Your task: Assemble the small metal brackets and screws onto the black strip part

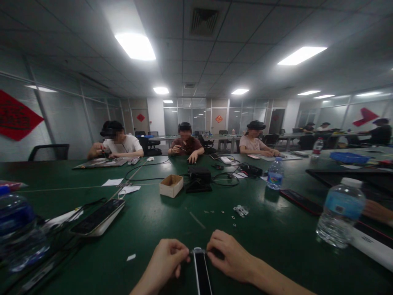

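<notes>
A long, narrow black strip with silver edges (201, 272) lies lengthwise at the bottom centre, its near end cut off by the picture. At its far end sits a pale silver piece with small dark parts at its sides. My left hand (168, 258) pinches at the left of this end, thumb and index finger together. From the right, my right hand (229, 254) closes its bent fingers on the other side. The fingertips hide exactly what they grip. Beyond them lies a small heap of silvery-white parts (241, 211), with several tiny rings beside it.
An open cardboard box (171, 186) and a black device (199, 178) stand ahead. Phones (98, 217) and a large water bottle (18, 233) are left; two more bottles (340, 213) (275, 174) stand right. Several people sit across the table; another person's hand (377, 211) shows far right.
</notes>
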### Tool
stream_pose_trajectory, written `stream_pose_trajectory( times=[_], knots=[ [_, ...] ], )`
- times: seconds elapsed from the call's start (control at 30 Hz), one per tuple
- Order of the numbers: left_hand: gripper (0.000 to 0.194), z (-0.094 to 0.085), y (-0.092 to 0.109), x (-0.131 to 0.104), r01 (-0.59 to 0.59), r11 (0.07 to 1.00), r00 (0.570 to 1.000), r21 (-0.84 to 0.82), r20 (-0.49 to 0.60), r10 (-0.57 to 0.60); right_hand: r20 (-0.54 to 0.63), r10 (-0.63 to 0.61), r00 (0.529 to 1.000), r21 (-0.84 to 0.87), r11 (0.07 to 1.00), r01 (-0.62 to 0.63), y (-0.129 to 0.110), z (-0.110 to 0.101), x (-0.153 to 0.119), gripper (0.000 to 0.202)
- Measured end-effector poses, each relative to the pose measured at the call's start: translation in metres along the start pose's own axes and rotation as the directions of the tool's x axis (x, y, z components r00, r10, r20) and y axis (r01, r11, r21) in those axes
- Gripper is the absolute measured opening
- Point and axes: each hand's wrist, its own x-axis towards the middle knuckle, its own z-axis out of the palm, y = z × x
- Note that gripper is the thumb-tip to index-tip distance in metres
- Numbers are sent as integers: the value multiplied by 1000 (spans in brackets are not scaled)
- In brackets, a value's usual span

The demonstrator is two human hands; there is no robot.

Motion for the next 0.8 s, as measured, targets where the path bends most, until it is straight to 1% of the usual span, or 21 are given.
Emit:
stream_pose_trajectory(
  times=[0.07,0.2,0.3,0.47,0.57,0.7,0.8],
  knots=[
    [39,-1,4,-2,20,999,999,-34,39,-19,12,6,1000,8,1000,-6,0,0,0,10],
    [34,-2,5,-3,18,999,998,-31,55,-16,6,0,1000,5,1000,0,1,1,0,10],
    [30,-2,3,-1,-11,1000,998,19,54,10,3,-3,1000,5,1000,3,1,1,0,10],
    [23,-2,1,-1,-88,991,996,99,32,86,22,2,1000,6,1000,-2,-2,-2,0,11],
    [23,-2,1,-3,-105,986,994,130,46,99,27,-1,1000,5,1000,0,-1,-2,0,11],
    [22,-4,2,-5,-144,965,989,221,49,136,11,-15,1000,1,1000,15,1,-1,0,10],
    [23,-4,3,-7,-149,958,988,244,61,138,21,-21,1000,0,1000,21,1,-2,0,10]
  ],
)
